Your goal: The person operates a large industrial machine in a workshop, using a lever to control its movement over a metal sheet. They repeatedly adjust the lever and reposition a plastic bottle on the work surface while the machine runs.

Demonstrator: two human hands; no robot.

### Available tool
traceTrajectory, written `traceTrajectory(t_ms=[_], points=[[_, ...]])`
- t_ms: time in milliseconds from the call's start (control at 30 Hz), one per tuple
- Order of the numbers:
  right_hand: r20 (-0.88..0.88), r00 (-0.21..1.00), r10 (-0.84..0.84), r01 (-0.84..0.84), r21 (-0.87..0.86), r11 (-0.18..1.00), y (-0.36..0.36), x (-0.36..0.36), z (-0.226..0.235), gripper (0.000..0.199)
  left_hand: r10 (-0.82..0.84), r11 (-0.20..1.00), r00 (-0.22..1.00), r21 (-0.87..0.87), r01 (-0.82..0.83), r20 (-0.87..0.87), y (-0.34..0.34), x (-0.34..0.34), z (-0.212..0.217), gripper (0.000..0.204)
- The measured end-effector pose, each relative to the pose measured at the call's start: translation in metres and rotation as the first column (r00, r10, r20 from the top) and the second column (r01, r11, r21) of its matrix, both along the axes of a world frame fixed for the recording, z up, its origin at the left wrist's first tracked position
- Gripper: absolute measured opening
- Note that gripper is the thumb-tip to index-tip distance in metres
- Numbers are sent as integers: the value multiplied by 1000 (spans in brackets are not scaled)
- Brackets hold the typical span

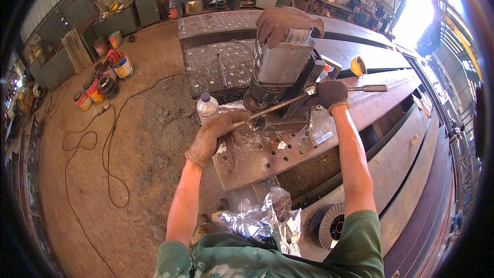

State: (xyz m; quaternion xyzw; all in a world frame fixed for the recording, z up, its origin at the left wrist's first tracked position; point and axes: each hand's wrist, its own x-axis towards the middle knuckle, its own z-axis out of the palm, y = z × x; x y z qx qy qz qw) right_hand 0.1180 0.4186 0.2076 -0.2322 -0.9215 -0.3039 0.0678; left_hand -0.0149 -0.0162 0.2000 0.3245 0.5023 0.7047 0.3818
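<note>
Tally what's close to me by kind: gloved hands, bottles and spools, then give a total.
Gloved hands: 2 (left hand, right hand, both on the long metal tool)
Bottle: 1
Spool: 1
Total: 4

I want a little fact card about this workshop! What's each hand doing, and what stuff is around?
Left hand: brown glove, fingers around a long metal bar
Right hand: dark brown glove, beside the bar's round head; exact grip unclear
In front: upright metal block, brown glove draped on top
Near left hand: clear bottle, dark cap
Near body: crinkly silver wrapping, spool
Floor, left: several buckets
</note>
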Motion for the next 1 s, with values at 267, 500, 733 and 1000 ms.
traceTrajectory(t_ms=[267,500,733,1000], points=[[-27,989,146,-148,-101,984,-15,16,45,47,253,964,947,136,-229,-196,15,-1,-15,48],[-205,926,-316,315,-36,948,59,107,35,45,339,933,843,263,-245,-419,75,26,112,47],[22,820,-571,507,-489,709,60,94,-61,45,443,895,174,445,-35,-879,218,64,207,41],[-32,834,-550,512,-325,795,51,105,2,38,234,972,667,193,-136,-707,112,37,171,47]])
